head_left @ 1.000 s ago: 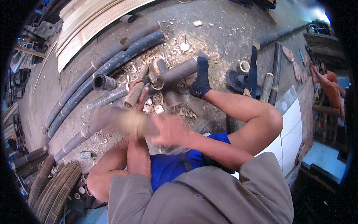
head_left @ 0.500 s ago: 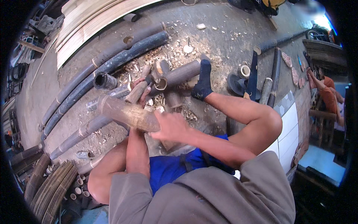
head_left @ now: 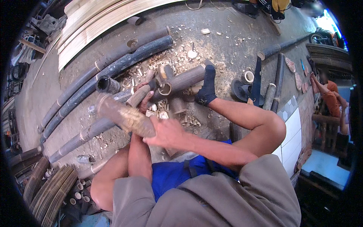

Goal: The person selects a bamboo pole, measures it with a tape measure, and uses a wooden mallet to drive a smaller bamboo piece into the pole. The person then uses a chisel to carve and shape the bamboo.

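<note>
My right hand [head_left: 168,132] is closed round the narrow end of a thick wooden mallet [head_left: 126,115]. Its body is worn pale in the middle, and its blurred far end points up and left, over my left forearm. My left hand [head_left: 145,101] grips the wooden handle of a chisel [head_left: 138,95] with a dark metal collar. The collar sits beside the open end of a dark bamboo tube [head_left: 185,81]; the cutting edge cannot be made out. A foot in a black sock [head_left: 207,81] rests against the tube's other end, and a bamboo piece [head_left: 176,104] lies crosswise beneath.
Pale wood chips [head_left: 181,53] litter the floor. Long dark bamboo poles [head_left: 124,58] curve along the left. A handsaw [head_left: 257,79] leans at the right near a short bamboo length [head_left: 269,96]. Split bamboo strips [head_left: 56,196] lie lower left. Another person [head_left: 331,98] sits far right.
The mallet has tilted, its gripped end dropping toward me while its far end lifts slightly. My right hand has shifted left and nearer. The chisel stays by the tube's opening.
</note>
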Demonstrator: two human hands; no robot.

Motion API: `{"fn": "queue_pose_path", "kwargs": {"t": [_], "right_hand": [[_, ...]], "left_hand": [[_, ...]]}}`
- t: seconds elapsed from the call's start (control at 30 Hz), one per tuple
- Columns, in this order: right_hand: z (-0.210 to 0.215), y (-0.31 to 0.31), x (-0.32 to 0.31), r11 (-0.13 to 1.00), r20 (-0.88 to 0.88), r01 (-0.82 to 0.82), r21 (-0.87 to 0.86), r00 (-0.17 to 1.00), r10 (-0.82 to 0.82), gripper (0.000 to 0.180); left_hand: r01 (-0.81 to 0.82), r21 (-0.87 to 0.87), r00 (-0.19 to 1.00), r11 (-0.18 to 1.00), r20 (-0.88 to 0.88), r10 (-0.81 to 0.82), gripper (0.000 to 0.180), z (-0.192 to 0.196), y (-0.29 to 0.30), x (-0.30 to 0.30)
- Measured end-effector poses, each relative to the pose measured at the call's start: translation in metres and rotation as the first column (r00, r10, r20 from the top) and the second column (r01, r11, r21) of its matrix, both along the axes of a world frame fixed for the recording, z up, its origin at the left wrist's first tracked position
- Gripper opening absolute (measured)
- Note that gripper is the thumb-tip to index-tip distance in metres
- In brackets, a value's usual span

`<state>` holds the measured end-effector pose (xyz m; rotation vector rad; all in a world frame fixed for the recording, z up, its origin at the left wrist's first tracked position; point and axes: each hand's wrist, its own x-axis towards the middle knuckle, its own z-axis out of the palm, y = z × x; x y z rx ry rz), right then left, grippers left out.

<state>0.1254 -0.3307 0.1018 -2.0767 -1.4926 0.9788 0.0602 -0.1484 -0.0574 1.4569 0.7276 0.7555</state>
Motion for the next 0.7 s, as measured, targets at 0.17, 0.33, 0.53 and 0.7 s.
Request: {"fn": "queue_pose_path", "kwargs": {"t": [0.17,0.33,0.53,0.7], "right_hand": [[-0.002,0.010,0.021,0.999,-0.005,-0.050,-0.012,0.999,0.050,0.079],[0.003,-0.004,0.005,0.988,0.009,-0.097,0.118,0.995,0.096,0.081],[0.005,0.012,0.019,0.994,-0.008,-0.106,-0.002,0.994,0.106,0.082],[0.003,0.002,0.016,0.988,-0.060,-0.031,0.151,0.997,0.041,0.079]], "left_hand": [[-0.003,-0.146,0.999,0.989,0.052,0.011,0.049,0.015,-0.005,0.002],[-0.038,-0.175,0.999,0.984,-0.012,0.036,0.050,0.032,-0.017,-0.002],[-0.027,-0.250,0.996,0.968,0.071,0.046,0.052,0.014,0.001,0.003],[-0.010,-0.359,0.999,0.933,0.045,0.028,0.056,0.022,-0.005,0.010]]}}
